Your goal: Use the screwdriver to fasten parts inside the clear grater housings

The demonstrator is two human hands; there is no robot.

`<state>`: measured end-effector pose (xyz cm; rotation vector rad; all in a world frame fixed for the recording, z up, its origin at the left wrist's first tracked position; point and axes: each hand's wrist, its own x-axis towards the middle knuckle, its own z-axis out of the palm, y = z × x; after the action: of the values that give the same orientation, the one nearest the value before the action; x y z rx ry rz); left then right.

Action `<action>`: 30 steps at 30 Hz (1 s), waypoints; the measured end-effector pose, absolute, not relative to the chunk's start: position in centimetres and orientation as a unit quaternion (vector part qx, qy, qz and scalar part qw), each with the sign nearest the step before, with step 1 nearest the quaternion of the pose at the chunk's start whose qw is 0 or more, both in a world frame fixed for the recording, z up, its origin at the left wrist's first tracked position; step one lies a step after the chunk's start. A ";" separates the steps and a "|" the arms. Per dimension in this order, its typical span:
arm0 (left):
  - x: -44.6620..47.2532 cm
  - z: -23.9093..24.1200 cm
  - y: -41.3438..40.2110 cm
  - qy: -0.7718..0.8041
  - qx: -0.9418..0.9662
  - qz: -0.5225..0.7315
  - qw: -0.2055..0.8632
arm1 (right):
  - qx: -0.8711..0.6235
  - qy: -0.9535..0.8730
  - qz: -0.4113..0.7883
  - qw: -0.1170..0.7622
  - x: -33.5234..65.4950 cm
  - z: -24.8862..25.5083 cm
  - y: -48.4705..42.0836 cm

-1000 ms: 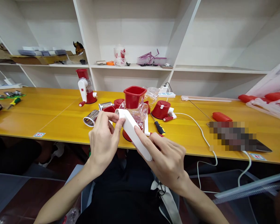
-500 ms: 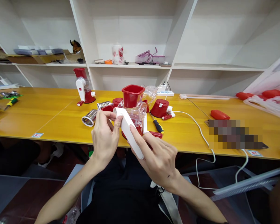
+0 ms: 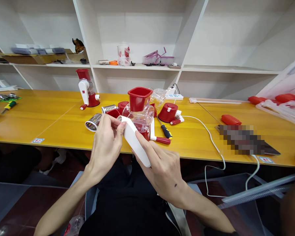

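Note:
A long white crank arm [image 3: 135,141] with rounded ends is held tilted in front of me, above the table's front edge. My left hand [image 3: 106,141] is closed, thumb and fingers pinching its upper, wider end. Lower down, my right hand [image 3: 161,164] grips the arm from the right, its index finger lying along the face. Just behind stands a rotary grater [image 3: 140,98] with a red square hopper and clear body, partly hidden by the arm and hands. A white crank with a red handle [image 3: 163,140] shows at its right side.
Metal grater drums [image 3: 93,122] lie left of the grater. A screwdriver [image 3: 166,131] and a red grater base [image 3: 168,112] are to its right. Another assembled grater [image 3: 86,88] stands farther back. A white cable [image 3: 208,131] crosses the table and hangs over its edge.
Both hands and the crank arm have shifted slightly left in view, and the whole scene has moved a little too. The grip of both hands stays the same.

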<state>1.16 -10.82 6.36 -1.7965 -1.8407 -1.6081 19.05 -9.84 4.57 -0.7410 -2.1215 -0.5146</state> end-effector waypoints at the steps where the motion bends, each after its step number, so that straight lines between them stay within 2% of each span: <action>1: 1.1 6.5 -11.1 -0.609 -0.592 -0.525 0.051 | -0.291 -0.844 -0.198 0.405 19.1 4.6 -9.9; 4: 0.9 7.0 -11.8 -0.609 -0.589 -0.526 0.072 | -0.282 -0.842 -0.192 0.418 19.0 4.7 -10.1; 10: 1.1 7.5 -12.1 -0.608 -0.574 -0.518 0.180 | -0.258 -0.823 -0.159 0.480 18.4 4.5 -9.5; 16: 0.7 6.7 -10.7 -0.545 -0.620 -0.508 0.247 | -0.276 -0.807 -0.115 0.510 18.3 4.5 -8.4; 24: -0.5 6.3 -9.7 -0.528 -0.651 -0.512 0.187 | -0.272 -0.807 -0.122 0.510 18.3 4.6 -8.2; 30: -0.3 6.0 -9.2 -0.497 -0.635 -0.540 0.243 | -0.268 -0.802 -0.141 0.514 18.1 4.5 -8.2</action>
<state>-0.27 -9.16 5.99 -1.7338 -1.3565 -1.4749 18.14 -8.19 4.52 -0.6446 -1.9288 -0.3400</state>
